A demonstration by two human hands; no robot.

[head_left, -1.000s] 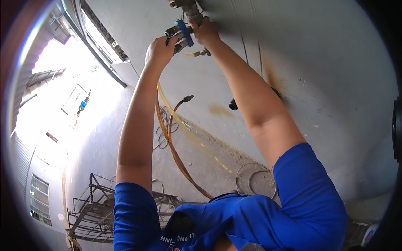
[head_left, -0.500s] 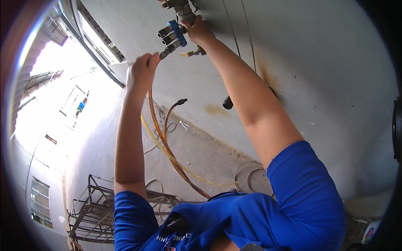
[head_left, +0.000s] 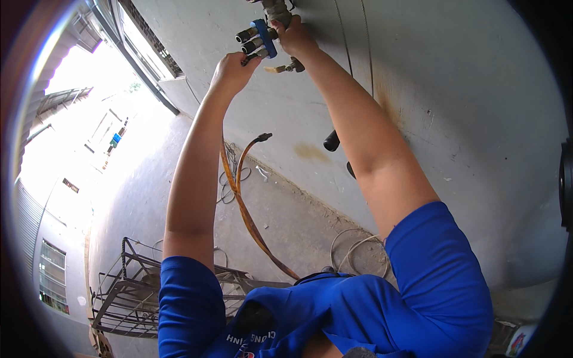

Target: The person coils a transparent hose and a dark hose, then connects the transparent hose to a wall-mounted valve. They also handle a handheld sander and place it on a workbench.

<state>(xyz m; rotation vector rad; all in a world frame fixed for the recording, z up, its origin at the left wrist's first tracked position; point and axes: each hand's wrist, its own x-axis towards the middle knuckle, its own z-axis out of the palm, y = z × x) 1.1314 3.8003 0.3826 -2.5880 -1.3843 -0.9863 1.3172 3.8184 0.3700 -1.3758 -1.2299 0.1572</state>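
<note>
A blue air manifold block [head_left: 263,38] with metal quick couplers sits high on the grey wall. My left hand [head_left: 234,71] is closed around the lowest coupler [head_left: 253,58], its fingertips wrapped on the dark end. Beside the block my right hand [head_left: 296,39] grips the thick grey pipe fitting [head_left: 277,11] that carries it. Under the right hand is a small valve with a yellowish lever [head_left: 276,70]. An orange-brown hose [head_left: 248,218] rises behind my left forearm; whether it reaches the left hand is hidden. A second hose end with a black plug [head_left: 263,138] hangs free.
A metal wire rack [head_left: 128,295] stands at lower left. Pale coiled hose [head_left: 352,250] and thin dark cable [head_left: 230,179] lie along the wall's foot. Two thin cables [head_left: 369,48] run down the wall, with a black cylindrical handle [head_left: 331,141] lower down.
My left hand has moved up and right, closer to the blue block, and now covers the lowest coupler's end. The pale yellow tube crossing the orange hose no longer shows there. The right hand keeps its grip.
</note>
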